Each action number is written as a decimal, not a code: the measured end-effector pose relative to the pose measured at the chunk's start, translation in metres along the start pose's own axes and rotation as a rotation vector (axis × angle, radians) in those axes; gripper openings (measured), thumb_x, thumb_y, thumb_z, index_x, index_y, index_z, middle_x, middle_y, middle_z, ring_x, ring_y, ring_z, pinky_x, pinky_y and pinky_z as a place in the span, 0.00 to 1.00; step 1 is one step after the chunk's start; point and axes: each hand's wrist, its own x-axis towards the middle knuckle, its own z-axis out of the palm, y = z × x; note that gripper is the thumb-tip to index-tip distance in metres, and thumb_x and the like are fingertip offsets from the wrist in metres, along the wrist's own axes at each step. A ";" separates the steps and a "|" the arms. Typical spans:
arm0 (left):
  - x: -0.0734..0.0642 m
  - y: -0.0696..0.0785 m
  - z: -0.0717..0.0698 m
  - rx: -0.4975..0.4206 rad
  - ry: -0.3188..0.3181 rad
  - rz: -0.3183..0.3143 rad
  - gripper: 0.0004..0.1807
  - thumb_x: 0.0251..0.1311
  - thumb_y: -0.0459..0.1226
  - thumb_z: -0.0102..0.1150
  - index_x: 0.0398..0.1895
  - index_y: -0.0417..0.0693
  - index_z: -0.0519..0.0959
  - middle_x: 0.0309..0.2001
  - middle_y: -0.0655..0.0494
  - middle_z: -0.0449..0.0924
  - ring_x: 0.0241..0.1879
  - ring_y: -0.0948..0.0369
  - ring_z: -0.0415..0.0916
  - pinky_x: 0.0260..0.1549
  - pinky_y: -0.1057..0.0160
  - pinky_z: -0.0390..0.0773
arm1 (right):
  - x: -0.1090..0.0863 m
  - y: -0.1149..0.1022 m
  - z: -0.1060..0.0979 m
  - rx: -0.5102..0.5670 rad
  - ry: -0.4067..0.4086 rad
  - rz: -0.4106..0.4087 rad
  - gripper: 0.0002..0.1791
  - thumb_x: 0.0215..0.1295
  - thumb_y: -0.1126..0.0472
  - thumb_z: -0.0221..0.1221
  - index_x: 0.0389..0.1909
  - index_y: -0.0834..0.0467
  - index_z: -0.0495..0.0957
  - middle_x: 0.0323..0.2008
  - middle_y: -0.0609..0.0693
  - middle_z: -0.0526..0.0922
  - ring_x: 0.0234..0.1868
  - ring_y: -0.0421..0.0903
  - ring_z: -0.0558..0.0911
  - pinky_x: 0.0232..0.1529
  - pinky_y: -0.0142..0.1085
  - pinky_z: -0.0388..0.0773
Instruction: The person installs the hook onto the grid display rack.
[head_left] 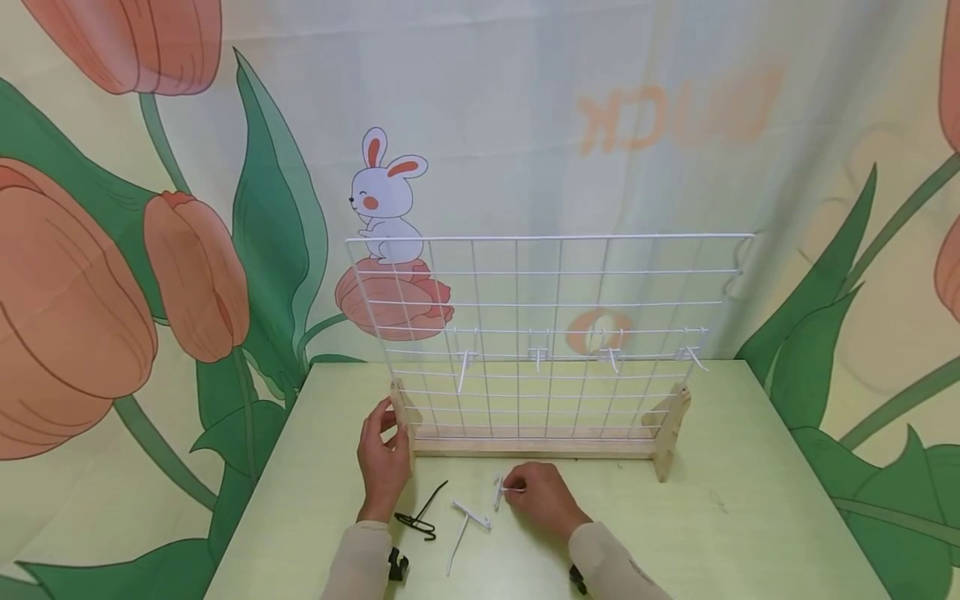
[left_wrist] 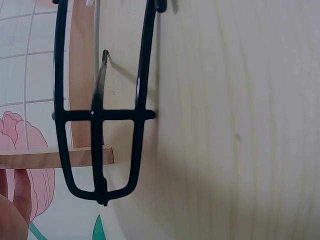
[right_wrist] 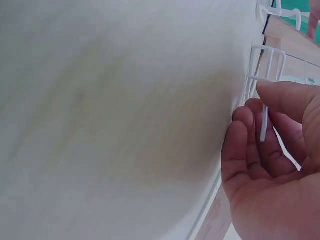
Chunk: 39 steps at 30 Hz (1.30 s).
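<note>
While the right hand (head_left: 543, 497) is hovering low in front of the wooden crossbar (head_left: 532, 448), its thumb and fingertips are pinching the straight prong of a small white hook (head_left: 498, 493), and the hook's wire frame is sticking out beyond the fingers toward the left. In the right wrist view the thumb is pressing on the prong from one side and the bent fingers are backing it from the other. The left hand (head_left: 384, 467) is touching the left wooden upright (head_left: 407, 419) from its outer side with fingers bent; whether it is pinching the wood or only leaning against it, I cannot tell. Between the two forearms, a black hook (left_wrist: 100, 115) is lying on the pale table (head_left: 735, 517) nearer the left hand, its prong pointing away from the person, and a loose white hook (head_left: 467, 512) is lying just beside it with its prong pointing toward the person. Behind the hands, a white wire grid (head_left: 551, 238) is standing between the left upright and the right wooden upright (head_left: 670, 433). Four mounted white hooks (head_left: 538, 356) are hanging in a row across its middle, their prongs projecting forward. Beyond the table, a curtain (head_left: 487, 125) printed with tulips and a rabbit is hanging.
</note>
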 end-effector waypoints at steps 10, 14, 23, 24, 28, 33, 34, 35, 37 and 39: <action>-0.001 -0.002 0.000 0.010 -0.006 -0.021 0.30 0.70 0.28 0.63 0.73 0.54 0.74 0.54 0.47 0.81 0.57 0.53 0.82 0.44 0.73 0.84 | -0.003 0.003 -0.002 0.147 0.062 0.064 0.03 0.65 0.64 0.71 0.38 0.54 0.91 0.36 0.43 0.91 0.36 0.35 0.85 0.38 0.30 0.84; -0.001 -0.001 -0.001 -0.001 -0.008 -0.024 0.30 0.70 0.28 0.63 0.73 0.54 0.73 0.54 0.47 0.81 0.57 0.53 0.82 0.44 0.72 0.85 | -0.004 0.000 -0.005 0.150 0.108 0.064 0.03 0.65 0.63 0.72 0.38 0.53 0.90 0.34 0.42 0.90 0.33 0.33 0.83 0.36 0.30 0.83; 0.000 0.000 0.000 0.000 -0.010 -0.023 0.30 0.70 0.27 0.63 0.73 0.54 0.73 0.54 0.47 0.80 0.57 0.49 0.82 0.46 0.60 0.89 | -0.005 -0.015 -0.014 0.234 0.182 0.068 0.03 0.63 0.61 0.74 0.34 0.50 0.89 0.29 0.40 0.89 0.30 0.34 0.84 0.33 0.29 0.83; 0.000 0.000 0.000 0.003 -0.011 -0.021 0.30 0.70 0.27 0.62 0.74 0.54 0.73 0.54 0.47 0.80 0.57 0.49 0.82 0.46 0.57 0.89 | -0.005 -0.017 -0.016 0.240 0.190 0.063 0.04 0.63 0.61 0.74 0.34 0.50 0.89 0.29 0.41 0.89 0.30 0.34 0.84 0.33 0.29 0.83; 0.000 0.002 0.000 -0.001 -0.019 -0.037 0.30 0.70 0.27 0.62 0.74 0.55 0.73 0.55 0.47 0.80 0.58 0.49 0.82 0.48 0.50 0.89 | -0.005 -0.025 -0.022 0.256 0.208 0.053 0.05 0.64 0.61 0.74 0.33 0.48 0.88 0.29 0.40 0.89 0.30 0.34 0.85 0.32 0.28 0.83; 0.000 0.003 -0.001 -0.002 -0.019 -0.038 0.30 0.71 0.27 0.62 0.73 0.54 0.73 0.55 0.46 0.80 0.58 0.49 0.82 0.47 0.49 0.89 | -0.005 -0.033 -0.028 0.268 0.202 0.034 0.03 0.65 0.61 0.73 0.35 0.50 0.89 0.31 0.42 0.90 0.34 0.36 0.87 0.35 0.29 0.85; 0.000 0.003 -0.001 -0.002 -0.018 -0.035 0.30 0.71 0.27 0.62 0.73 0.54 0.73 0.55 0.46 0.80 0.57 0.49 0.82 0.47 0.50 0.89 | -0.005 -0.035 -0.029 0.270 0.200 0.032 0.03 0.65 0.61 0.73 0.36 0.50 0.89 0.32 0.42 0.90 0.35 0.37 0.88 0.35 0.29 0.85; 0.000 0.003 -0.001 0.000 -0.017 -0.032 0.30 0.71 0.27 0.62 0.73 0.54 0.73 0.54 0.46 0.80 0.57 0.49 0.82 0.46 0.53 0.89 | -0.006 -0.036 -0.030 0.275 0.196 0.034 0.02 0.65 0.61 0.73 0.37 0.51 0.89 0.32 0.42 0.90 0.35 0.37 0.88 0.36 0.29 0.85; 0.000 0.003 0.000 0.007 -0.013 -0.026 0.30 0.70 0.27 0.62 0.73 0.54 0.73 0.54 0.46 0.80 0.57 0.50 0.82 0.46 0.58 0.89 | -0.007 -0.038 -0.031 0.277 0.198 0.036 0.03 0.65 0.61 0.73 0.37 0.50 0.90 0.33 0.41 0.90 0.36 0.37 0.88 0.37 0.28 0.84; 0.000 0.003 0.000 0.013 -0.011 -0.025 0.30 0.70 0.27 0.63 0.73 0.55 0.73 0.54 0.47 0.80 0.56 0.51 0.82 0.45 0.63 0.88 | -0.007 -0.040 -0.033 0.281 0.207 0.023 0.03 0.65 0.61 0.73 0.37 0.51 0.90 0.33 0.42 0.91 0.36 0.37 0.88 0.37 0.28 0.84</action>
